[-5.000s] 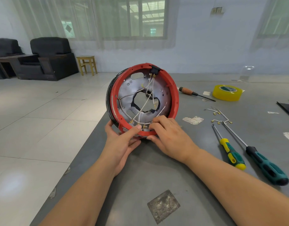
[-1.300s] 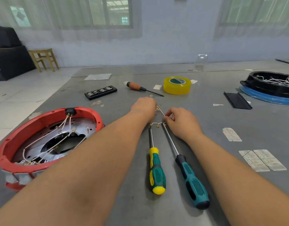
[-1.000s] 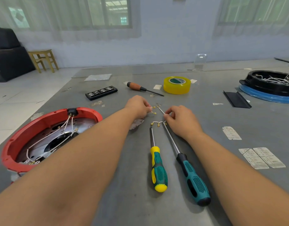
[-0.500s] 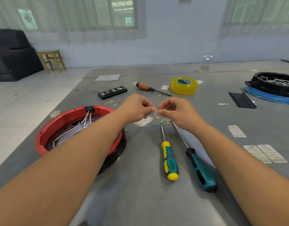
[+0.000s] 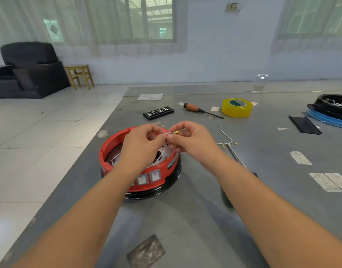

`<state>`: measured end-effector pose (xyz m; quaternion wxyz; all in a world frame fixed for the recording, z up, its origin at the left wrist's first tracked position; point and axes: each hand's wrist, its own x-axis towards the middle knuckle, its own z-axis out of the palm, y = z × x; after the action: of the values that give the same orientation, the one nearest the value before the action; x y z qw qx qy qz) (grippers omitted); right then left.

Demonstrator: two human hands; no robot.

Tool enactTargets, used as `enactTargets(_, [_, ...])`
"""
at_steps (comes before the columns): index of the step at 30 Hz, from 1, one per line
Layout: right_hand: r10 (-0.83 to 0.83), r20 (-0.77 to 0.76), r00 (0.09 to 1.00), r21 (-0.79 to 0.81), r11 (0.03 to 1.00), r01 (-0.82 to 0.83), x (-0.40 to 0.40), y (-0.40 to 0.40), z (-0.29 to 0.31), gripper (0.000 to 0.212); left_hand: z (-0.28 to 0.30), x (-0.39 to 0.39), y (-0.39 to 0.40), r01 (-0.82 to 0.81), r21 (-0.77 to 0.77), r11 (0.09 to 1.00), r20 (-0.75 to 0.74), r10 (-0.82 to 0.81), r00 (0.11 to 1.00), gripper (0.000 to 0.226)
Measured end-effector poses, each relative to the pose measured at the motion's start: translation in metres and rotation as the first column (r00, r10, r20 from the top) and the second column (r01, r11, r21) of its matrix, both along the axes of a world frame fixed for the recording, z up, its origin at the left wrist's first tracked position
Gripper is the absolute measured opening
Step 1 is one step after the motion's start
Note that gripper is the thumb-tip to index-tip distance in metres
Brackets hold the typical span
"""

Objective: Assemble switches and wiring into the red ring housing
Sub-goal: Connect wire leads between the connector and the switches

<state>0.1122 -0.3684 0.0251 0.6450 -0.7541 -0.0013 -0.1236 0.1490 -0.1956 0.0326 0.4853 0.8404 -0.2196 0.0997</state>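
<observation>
A big grey table (image 5: 205,219) is seen. On it a red ring housing (image 5: 108,151), a yellow tape roll (image 5: 236,109), an orange-handled screwdriver (image 5: 193,108), a black bit case (image 5: 158,112) and loose wires (image 5: 227,143) are laid.

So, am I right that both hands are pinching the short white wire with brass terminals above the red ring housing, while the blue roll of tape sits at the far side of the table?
Nearly: the roll of tape is yellow, not blue, as the head view shows. The left hand and right hand do pinch the short white wire with brass terminals above the red ring housing.
</observation>
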Motion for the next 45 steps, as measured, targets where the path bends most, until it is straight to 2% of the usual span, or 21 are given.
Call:
enactTargets(6, [-0.113,0.080,0.990,-0.223,0.966,0.128,0.013,0.026,-0.008,0.012,-0.007,0.006,0.029,-0.053,0.143,0.988,0.082,0.042,0.996,0.010])
enactTargets(10, [-0.103,0.089,0.991,-0.300,0.946,0.126,0.018,0.030,-0.008,0.011,-0.001,0.013,0.038,-0.068,0.275,0.959,0.152,0.027,0.988,0.016])
enactTargets(13, [-0.094,0.087,0.992,-0.426,0.896,0.122,0.023,0.030,-0.007,0.010,0.005,0.020,0.044,-0.072,0.444,0.893,0.232,-0.037,0.972,0.021])
enactTargets(17, [-0.104,0.086,0.991,-0.651,0.747,0.134,0.027,0.035,-0.005,0.007,0.010,0.027,0.048,-0.178,0.643,0.745,0.391,-0.119,0.913,0.024])
enactTargets(19, [-0.128,0.084,0.988,-0.631,0.761,0.152,0.028,0.037,-0.005,0.005,0.009,0.030,0.047,-0.177,0.612,0.771,0.369,-0.081,0.926,0.022])
enactTargets(23, [-0.158,0.070,0.985,-0.545,0.821,0.170,0.028,0.039,-0.009,0.009,-0.002,0.034,0.047,-0.109,0.367,0.924,0.131,0.065,0.989,0.010])
enactTargets(26, [-0.142,0.062,0.988,-0.514,0.844,0.153,0.027,0.040,-0.010,0.014,-0.007,0.034,0.047,-0.108,0.299,0.948,0.089,0.085,0.992,0.007])
enactTargets(31, [-0.146,0.055,0.988,-0.493,0.856,0.154,0.028,0.039,-0.012,0.008,-0.004,0.037,0.045,-0.147,0.406,0.902,0.145,0.096,0.985,0.007])
enactTargets(36, [-0.170,0.116,0.979,-0.637,0.743,0.204,0.030,0.044,-0.012,0.011,0.004,0.038,0.039,-0.254,0.517,0.817,0.228,0.155,0.961,0.014])
enactTargets(39, [-0.191,0.116,0.975,-0.673,0.706,0.218,0.031,0.046,-0.012,0.014,0.005,0.037,0.034,-0.311,0.527,0.791,0.314,0.159,0.936,0.015])
enactTargets(42, [-0.193,0.102,0.976,-0.680,0.703,0.210,0.031,0.045,-0.013,0.013,0.005,0.035,0.034,-0.282,0.528,0.801,0.336,0.107,0.936,0.016])
enactTargets(45, [-0.177,0.098,0.979,-0.691,0.696,0.195,0.030,0.046,-0.015,0.018,0.003,0.035,0.041,-0.185,0.468,0.864,0.262,0.064,0.963,0.013])
